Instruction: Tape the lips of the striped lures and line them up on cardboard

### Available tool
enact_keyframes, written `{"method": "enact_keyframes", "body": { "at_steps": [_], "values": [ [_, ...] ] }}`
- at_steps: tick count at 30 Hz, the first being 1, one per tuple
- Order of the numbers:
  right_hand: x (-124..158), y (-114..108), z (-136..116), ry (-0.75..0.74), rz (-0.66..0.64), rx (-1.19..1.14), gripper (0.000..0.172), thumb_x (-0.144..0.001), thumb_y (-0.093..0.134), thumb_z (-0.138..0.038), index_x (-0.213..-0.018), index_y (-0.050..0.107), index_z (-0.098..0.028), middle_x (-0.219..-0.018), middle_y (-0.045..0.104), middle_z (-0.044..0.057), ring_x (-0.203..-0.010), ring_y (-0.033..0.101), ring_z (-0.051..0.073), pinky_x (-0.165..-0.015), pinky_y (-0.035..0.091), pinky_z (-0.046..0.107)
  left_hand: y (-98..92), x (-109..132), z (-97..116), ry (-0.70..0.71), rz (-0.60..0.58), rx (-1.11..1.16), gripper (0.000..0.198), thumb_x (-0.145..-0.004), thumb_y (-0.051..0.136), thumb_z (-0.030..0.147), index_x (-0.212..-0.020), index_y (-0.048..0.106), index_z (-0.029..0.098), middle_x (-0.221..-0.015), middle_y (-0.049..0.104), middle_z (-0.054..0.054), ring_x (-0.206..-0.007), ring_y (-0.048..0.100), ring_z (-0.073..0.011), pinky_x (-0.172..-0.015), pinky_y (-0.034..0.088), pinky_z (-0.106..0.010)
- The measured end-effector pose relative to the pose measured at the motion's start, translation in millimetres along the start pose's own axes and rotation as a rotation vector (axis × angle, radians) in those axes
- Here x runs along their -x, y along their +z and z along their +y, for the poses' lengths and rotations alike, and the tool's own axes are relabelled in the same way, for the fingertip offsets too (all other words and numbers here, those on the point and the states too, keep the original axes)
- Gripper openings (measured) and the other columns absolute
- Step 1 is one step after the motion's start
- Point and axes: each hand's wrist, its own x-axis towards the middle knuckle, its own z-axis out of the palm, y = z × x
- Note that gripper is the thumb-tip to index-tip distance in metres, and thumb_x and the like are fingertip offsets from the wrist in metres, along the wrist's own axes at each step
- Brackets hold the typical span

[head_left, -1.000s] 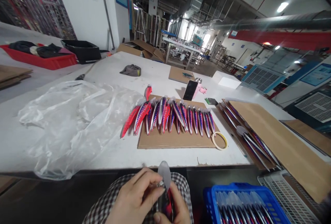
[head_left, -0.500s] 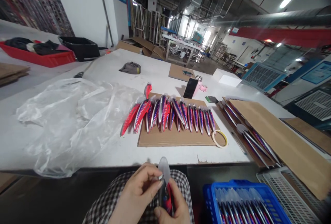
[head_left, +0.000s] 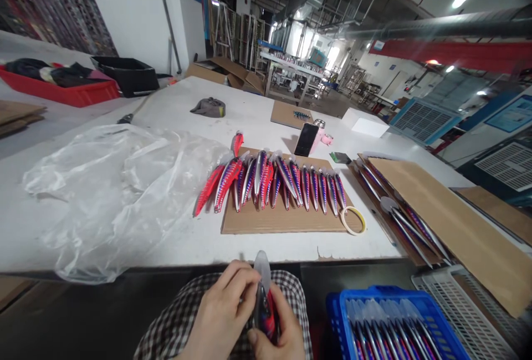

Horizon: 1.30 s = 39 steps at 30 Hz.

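My right hand [head_left: 282,321] is closed around a fishing lure [head_left: 264,313] over my lap. The lure stands nearly upright, dark and red, with its clear lip [head_left: 262,266] pointing up. My left hand [head_left: 228,304] is pinched, its fingertips at the lure's head beside the lip; whatever sits between them is hidden. Beyond, on the table, a row of purple, red and silver lures [head_left: 282,180] lies across a cardboard sheet [head_left: 274,224]. A roll of tape [head_left: 353,221] rests at that sheet's right corner.
Crumpled clear plastic [head_left: 116,194] covers the table's left part. At lower right, a blue basket [head_left: 344,315] holds several lures. Stacked cardboard [head_left: 440,216] with lures between lies on the right. A phone [head_left: 306,139] leans on a pink bottle [head_left: 319,137] behind the row.
The left fingertips have shifted slightly up and closed in against the lure's head; a small shiny piece seen at them before is now hidden. My right hand keeps its hold.
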Motion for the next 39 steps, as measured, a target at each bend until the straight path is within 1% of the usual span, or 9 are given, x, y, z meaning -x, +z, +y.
{"method": "enact_keyframes", "body": {
  "at_steps": [5,8,11,13,16,22,27,32,39],
  "values": [
    [-3.6,-0.9,-8.4,0.045,-0.025,-0.083,0.068,-0.058,0.061,-0.005,-0.124,0.058,-0.022,-0.123,0.064,0.001,-0.117,0.058,0.02,-0.1,0.044,0.025,-1.9,-0.6,3.2,-0.232,-0.115,0.364,0.01,-0.082,0.052,0.019,-0.088,0.059,0.025,-0.087,0.058,0.002,-0.077,0.06,-0.0144,-0.072,0.048,-0.024],
    [-5.4,-2.5,-14.0,0.05,-0.036,-0.107,0.068,-0.059,0.061,-0.004,-0.124,0.058,-0.025,-0.123,0.065,-0.002,-0.116,0.058,0.018,-0.099,0.044,0.022,-5.3,0.5,3.3,-0.331,-0.167,0.573,0.013,-0.078,0.058,0.019,-0.09,0.061,0.024,-0.085,0.058,0.001,-0.076,0.059,-0.0151,-0.072,0.048,-0.024],
    [-5.8,-3.9,-16.3,0.068,-0.04,-0.076,0.068,-0.06,0.062,-0.005,-0.124,0.057,-0.027,-0.123,0.065,-0.002,-0.117,0.058,0.018,-0.099,0.044,0.022,-8.0,2.5,2.6,-0.408,-0.187,0.688,0.019,-0.074,0.064,0.022,-0.093,0.065,0.023,-0.084,0.06,0.001,-0.077,0.058,-0.0157,-0.073,0.048,-0.024],
    [-5.5,-4.6,-16.7,0.085,-0.033,-0.043,0.069,-0.059,0.062,-0.004,-0.124,0.058,-0.025,-0.122,0.065,-0.001,-0.116,0.059,0.019,-0.099,0.045,0.023,-9.0,3.7,2.8,-0.445,-0.181,0.718,0.018,-0.076,0.065,0.028,-0.094,0.067,0.023,-0.088,0.062,0.0,-0.079,0.058,-0.0167,-0.075,0.048,-0.025],
    [-4.4,-5.3,-17.0,0.1,-0.01,0.021,0.071,-0.056,0.061,-0.002,-0.123,0.059,-0.024,-0.121,0.066,-0.001,-0.115,0.06,0.019,-0.098,0.045,0.021,-8.8,4.0,3.8,-0.469,-0.169,0.706,0.018,-0.08,0.061,0.036,-0.091,0.067,0.023,-0.088,0.064,-0.001,-0.078,0.058,-0.0171,-0.076,0.048,-0.025],
    [-2.0,-5.6,-17.4,0.005,0.045,0.198,0.071,-0.054,0.062,-0.003,-0.122,0.06,-0.021,-0.12,0.066,0.001,-0.113,0.061,0.019,-0.099,0.044,0.02,-3.9,-0.3,3.6,-0.483,-0.155,0.657,0.013,-0.076,0.064,0.031,-0.083,0.062,0.02,-0.076,0.064,0.0,-0.075,0.058,-0.0177,-0.072,0.047,-0.027],
    [-1.3,-6.0,-19.3,-0.084,0.054,0.28,0.073,-0.055,0.06,-0.001,-0.124,0.058,-0.022,-0.121,0.065,0.0,-0.114,0.06,0.02,-0.1,0.043,0.022,-2.0,0.1,4.4,-0.44,-0.123,0.561,0.011,-0.079,0.059,0.031,-0.081,0.058,0.019,-0.071,0.063,0.001,-0.068,0.059,-0.0161,-0.065,0.046,-0.025],
    [-1.1,-6.8,-19.7,-0.146,0.053,0.308,0.072,-0.056,0.059,-0.001,-0.126,0.056,-0.021,-0.122,0.065,0.001,-0.113,0.06,0.021,-0.098,0.045,0.023,-2.6,-0.1,8.7,-0.364,-0.108,0.436,0.009,-0.081,0.054,0.029,-0.084,0.057,0.021,-0.077,0.065,0.0,-0.072,0.062,-0.0165,-0.07,0.048,-0.026],
    [-1.0,-9.0,-13.7,-0.24,0.054,0.364,0.071,-0.06,0.062,-0.004,-0.127,0.054,-0.023,-0.123,0.064,0.001,-0.113,0.06,0.022,-0.098,0.047,0.026,-4.3,0.3,11.8,-0.273,-0.058,0.257,0.007,-0.08,0.051,0.023,-0.082,0.058,0.022,-0.073,0.065,0.003,-0.066,0.063,-0.015,-0.065,0.049,-0.024]
  ]
}}
